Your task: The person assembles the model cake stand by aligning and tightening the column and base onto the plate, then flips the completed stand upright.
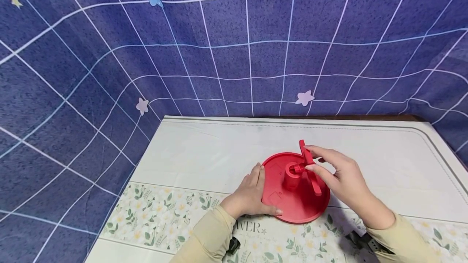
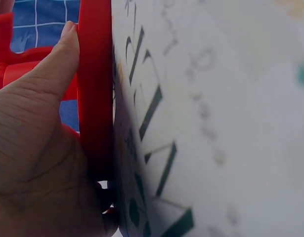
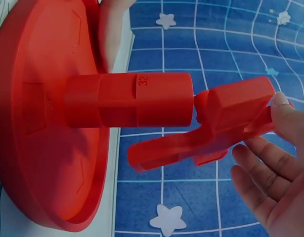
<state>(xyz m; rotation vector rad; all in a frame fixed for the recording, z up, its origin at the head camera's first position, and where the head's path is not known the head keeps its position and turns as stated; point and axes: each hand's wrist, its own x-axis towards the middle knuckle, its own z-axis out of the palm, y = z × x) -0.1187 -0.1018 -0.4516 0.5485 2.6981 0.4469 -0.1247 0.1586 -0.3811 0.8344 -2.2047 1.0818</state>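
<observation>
A shallow red round base (image 1: 305, 211) with a raised rim lies on the table. From its middle rises a hollow red post (image 1: 291, 181), marked 32 in the right wrist view. My left hand (image 1: 246, 196) grips the base's left rim, the thumb (image 2: 63, 54) over the edge. With thumb and fingers, my right hand (image 1: 345, 175) pinches a long red bar piece (image 3: 240, 106). This bar is tilted over the base, and its short stub (image 1: 298, 168) points at the post's top opening. In the right wrist view the stub sits right at the post's end.
Under the base is a white table cover (image 1: 204, 145) with a floral band (image 1: 157, 210) and printed lettering. A blue grid-patterned curtain (image 1: 226, 60) with stars hangs behind the table and along its left side. Black straps show at both wrists.
</observation>
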